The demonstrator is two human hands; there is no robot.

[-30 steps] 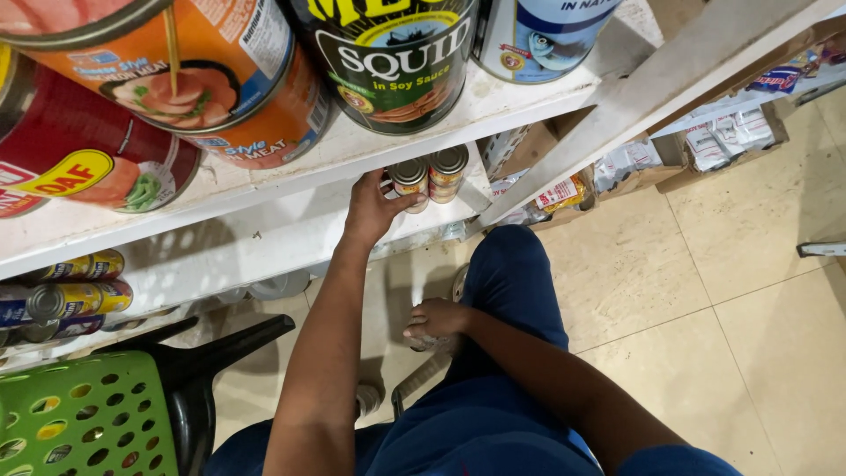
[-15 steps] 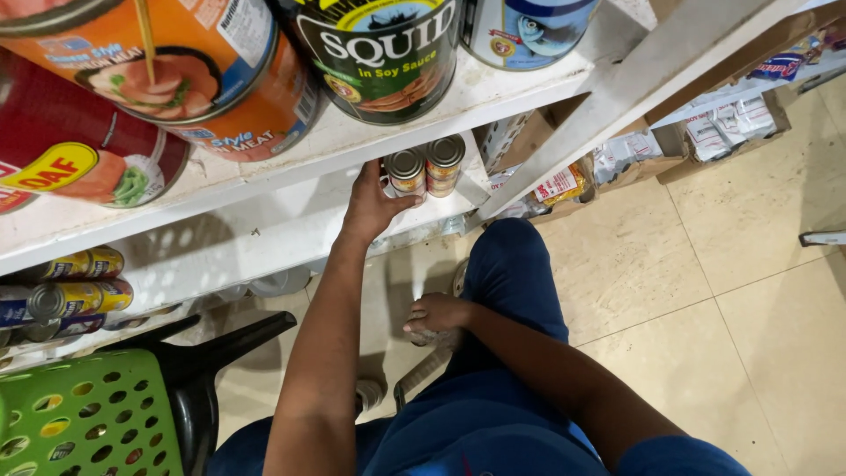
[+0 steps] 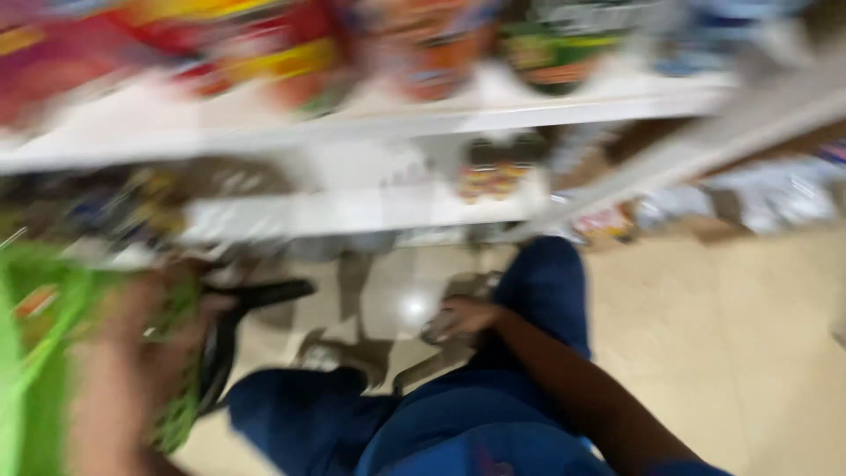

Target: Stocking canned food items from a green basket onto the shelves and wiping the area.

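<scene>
- since the earlier frame the left hand (image 3: 132,353) has dropped from the shelf (image 3: 370,207) cans to the green basket (image 3: 35,353) at the lower left edge; too blurred to tell its fingers.
- right hand (image 3: 463,316) rests on the knee, fingers loosely curled round something small, unclear.
- basket: stiff perforated plastic, probably light; take it by the black handle (image 3: 256,295).

White shelves run across the top, all smeared by blur. The upper shelf (image 3: 546,110) carries a row of big tins (image 3: 423,44), red, orange and green, colours only, no detail. The lower shelf (image 3: 352,211) holds two small cans (image 3: 493,172) near its right end. Below, pale tiled floor (image 3: 723,326), with packets (image 3: 608,220) lying by the shelf's foot.
</scene>
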